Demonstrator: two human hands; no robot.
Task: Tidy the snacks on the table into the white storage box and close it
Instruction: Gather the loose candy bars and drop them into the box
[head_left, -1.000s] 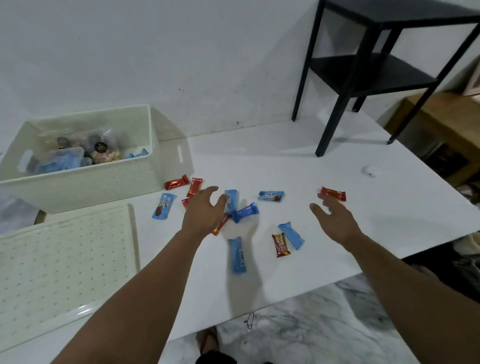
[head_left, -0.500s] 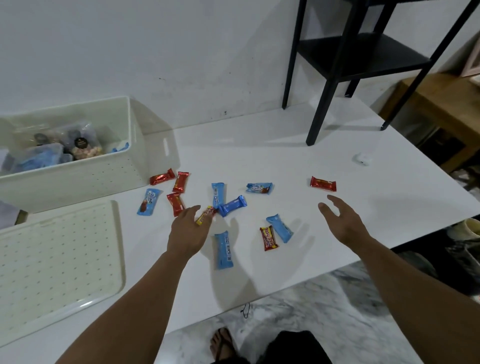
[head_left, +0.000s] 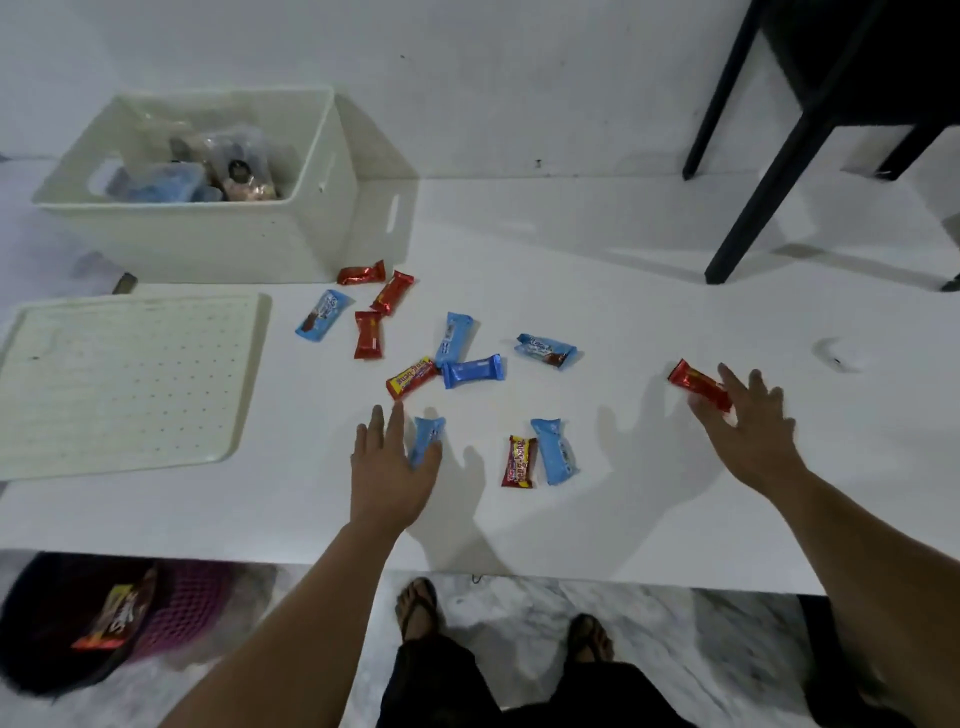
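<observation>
Reaching left hand (head_left: 387, 470) over blue snack (head_left: 426, 439), table edge (head_left: 519, 569) just behind.

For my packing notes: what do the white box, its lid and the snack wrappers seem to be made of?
Box: likely matte plastic, moulded walls with cut handle slots. Lid: same off-white plastic look, rows of small holes. Wrappers: glossy film or foil, judging by highlights and crimped ends.

Eleven wrapped snacks are counted on the white table (head_left: 597, 260). Four are red bars: three clustered just left of centre (head_left: 361, 273) (head_left: 392, 292) (head_left: 368, 334) and one at the right (head_left: 698, 385). Five are blue packets (head_left: 323, 315) (head_left: 454, 338) (head_left: 472, 370) (head_left: 546, 350) (head_left: 554, 451), one more (head_left: 426, 439) partly covered. Two are yellow-and-red bars (head_left: 411, 378) (head_left: 520, 462). One storage box (head_left: 218, 239) and one lid (head_left: 124, 379) are seen at the left.
</observation>
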